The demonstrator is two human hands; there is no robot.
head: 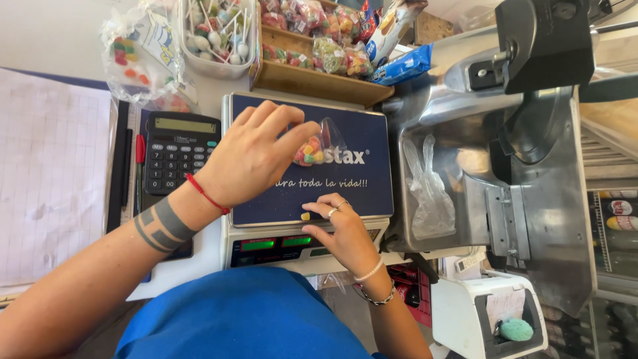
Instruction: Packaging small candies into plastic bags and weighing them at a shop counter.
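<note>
Two hands are working over one weighing scale [345, 193], the left hand [249, 156] and the right hand [339, 229]. One small clear bag of coloured sweets [316, 146] is hanging above the scale's blue platter, and one loose yellow sweet [305, 216] is lying at the platter's front edge. Two green displays are glowing on the scale's front. One black calculator [176, 156] is sitting left of the scale, with one red pen [139, 159] beyond it. One tub of lollipops [219, 33] is standing behind the scale. One metal slicer [518, 166] is standing to the scale's right, one crumpled clear bag [428, 193] lying on it
</note>
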